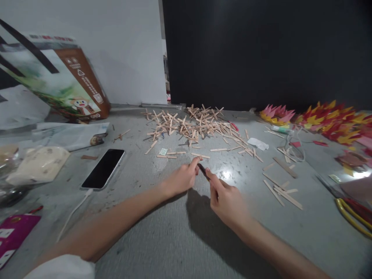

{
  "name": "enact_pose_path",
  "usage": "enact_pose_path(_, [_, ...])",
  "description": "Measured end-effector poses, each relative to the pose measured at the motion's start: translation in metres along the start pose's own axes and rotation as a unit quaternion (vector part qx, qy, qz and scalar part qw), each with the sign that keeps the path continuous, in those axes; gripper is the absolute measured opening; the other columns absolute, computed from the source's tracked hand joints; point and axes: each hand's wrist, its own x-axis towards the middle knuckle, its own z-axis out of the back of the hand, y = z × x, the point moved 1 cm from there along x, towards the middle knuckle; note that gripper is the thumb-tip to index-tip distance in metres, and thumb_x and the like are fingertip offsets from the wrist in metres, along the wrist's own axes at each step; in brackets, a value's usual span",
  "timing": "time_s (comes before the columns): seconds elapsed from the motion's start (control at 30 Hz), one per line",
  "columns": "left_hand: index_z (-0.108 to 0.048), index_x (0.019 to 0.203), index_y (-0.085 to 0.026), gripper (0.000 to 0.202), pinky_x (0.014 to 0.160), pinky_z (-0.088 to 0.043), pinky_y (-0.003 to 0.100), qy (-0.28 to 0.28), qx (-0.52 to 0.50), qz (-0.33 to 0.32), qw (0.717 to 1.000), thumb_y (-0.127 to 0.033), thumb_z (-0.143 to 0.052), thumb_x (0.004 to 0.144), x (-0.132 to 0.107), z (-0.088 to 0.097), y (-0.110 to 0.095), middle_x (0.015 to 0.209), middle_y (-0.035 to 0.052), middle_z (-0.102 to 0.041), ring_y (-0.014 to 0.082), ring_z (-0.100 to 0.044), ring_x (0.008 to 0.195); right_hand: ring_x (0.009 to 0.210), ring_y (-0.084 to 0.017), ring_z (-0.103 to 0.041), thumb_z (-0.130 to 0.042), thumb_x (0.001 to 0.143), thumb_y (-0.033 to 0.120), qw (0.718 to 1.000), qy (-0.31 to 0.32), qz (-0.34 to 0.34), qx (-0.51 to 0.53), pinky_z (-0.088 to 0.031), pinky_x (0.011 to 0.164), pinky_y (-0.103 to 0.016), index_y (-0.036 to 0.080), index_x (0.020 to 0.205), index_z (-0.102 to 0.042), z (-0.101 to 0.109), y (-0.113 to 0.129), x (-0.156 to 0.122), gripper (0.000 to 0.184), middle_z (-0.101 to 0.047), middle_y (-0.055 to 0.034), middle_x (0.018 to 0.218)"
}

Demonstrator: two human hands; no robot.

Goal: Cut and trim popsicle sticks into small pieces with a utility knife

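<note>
My right hand (225, 195) is closed around a slim dark object (203, 170); I cannot make out its kind. The object slants up and left to my left hand (186, 176), whose fingers are bent together at its far end. Whatever those fingers pinch is too small or hidden to name. Just beyond my fingertips lies a flat wooden craft stick (205, 156). Farther back is a heap of craft sticks (186, 126), many of them joined in crossed shapes. A small pale green square (163, 151) lies by two sticks left of my fingertips.
At left are a smartphone (104, 169) with a white cable, a cream packet (39, 166) and a large printed bag (66, 83). Loose sticks (281, 190), yellow-handled scissors (353, 215) and red and yellow paper leaves (334, 120) are at right. A dark panel (261, 54) stands behind.
</note>
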Motion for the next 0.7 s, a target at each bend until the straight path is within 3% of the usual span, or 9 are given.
enact_pose_path(0.17, [-0.049,0.143,-0.019,0.042,0.079,-0.051,0.028,-0.014,-0.041,0.003,0.999,-0.015,-0.045,0.101,0.002,-0.002,-0.002,0.084,0.0022,-0.07,0.0177,-0.068,0.078,0.053,-0.019,-0.068,-0.04,0.103,0.018,1.0,0.001,0.0,-0.008,-0.033,0.05,-0.027,0.018,0.149,-0.059,0.001,0.0,0.002,0.049,-0.078,-0.0093,0.083])
enact_pose_path(0.37, [-0.052,0.146,-0.02,0.045,0.08,-0.053,0.031,0.005,0.012,-0.002,1.0,-0.019,-0.048,0.101,0.0,0.002,-0.001,0.09,0.0068,-0.072,0.0224,-0.071,0.084,0.057,-0.02,-0.07,-0.036,0.104,0.019,0.999,-0.004,0.003,0.036,-0.04,0.053,-0.028,0.015,0.151,-0.056,0.001,-0.001,-0.001,0.051,-0.078,-0.0101,0.085])
enact_pose_path(0.53, [-0.053,0.145,-0.021,0.042,0.081,-0.053,0.031,0.001,-0.03,0.018,0.999,-0.023,-0.045,0.104,0.001,-0.002,0.003,0.089,0.0054,-0.072,0.0209,-0.07,0.081,0.056,-0.02,-0.069,-0.037,0.107,0.024,0.998,0.036,-0.015,0.052,-0.044,0.053,-0.029,0.018,0.151,-0.056,0.002,-0.002,0.002,0.048,-0.079,-0.0097,0.09])
enact_pose_path(0.63, [-0.05,0.147,-0.022,0.043,0.08,-0.051,0.03,-0.027,-0.077,0.027,0.996,-0.021,-0.043,0.105,0.003,-0.006,0.004,0.087,0.003,-0.072,0.0184,-0.068,0.08,0.079,-0.024,-0.074,-0.04,0.109,0.032,0.996,0.045,-0.015,0.073,-0.057,0.069,-0.035,0.019,0.155,-0.051,0.02,0.003,0.008,0.049,-0.075,-0.0148,0.111])
enact_pose_path(0.7, [-0.048,0.147,-0.022,0.043,0.076,-0.05,0.028,-0.042,-0.114,0.032,0.992,-0.022,-0.045,0.104,0.005,-0.008,0.006,0.085,0.0012,-0.07,0.0165,-0.066,0.076,0.11,-0.031,-0.07,-0.048,0.108,0.04,0.996,0.005,-0.001,0.089,-0.058,0.094,-0.049,0.019,0.157,-0.049,0.046,0.009,0.011,0.053,-0.062,-0.021,0.136])
